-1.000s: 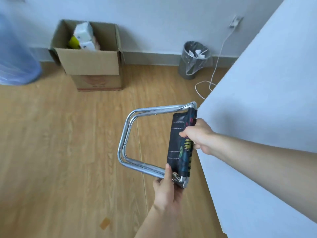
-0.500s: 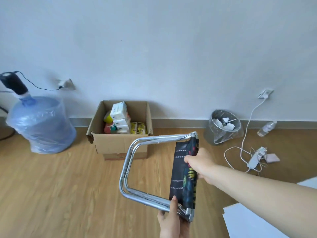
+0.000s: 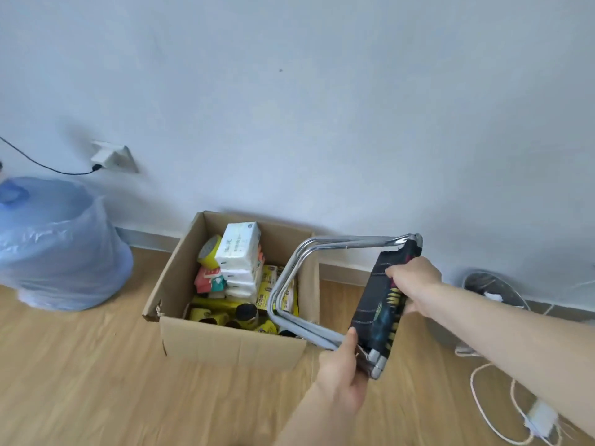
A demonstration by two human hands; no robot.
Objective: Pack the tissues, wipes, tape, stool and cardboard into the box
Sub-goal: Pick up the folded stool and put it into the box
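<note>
An open cardboard box (image 3: 225,344) stands on the wooden floor against the wall. Inside are white tissue packs (image 3: 239,249), a yellow tape roll (image 3: 209,252), red and teal wipe packs (image 3: 209,280) and yellow packets. I hold a folded stool (image 3: 378,304) with chrome legs and a dark patterned seat; its legs hang over the box's right side. My left hand (image 3: 341,368) grips the stool's lower end. My right hand (image 3: 413,289) grips the seat's right edge.
A blue water jug wrapped in plastic (image 3: 54,246) sits left of the box. A wall socket (image 3: 109,157) with a black cable is above it. A mesh bin (image 3: 492,288) and white cables with a charger (image 3: 541,416) lie on the right.
I have come closer to the box. The stool has moved forward and its chrome legs now hang over the box's right part. Both hands keep their hold.
</note>
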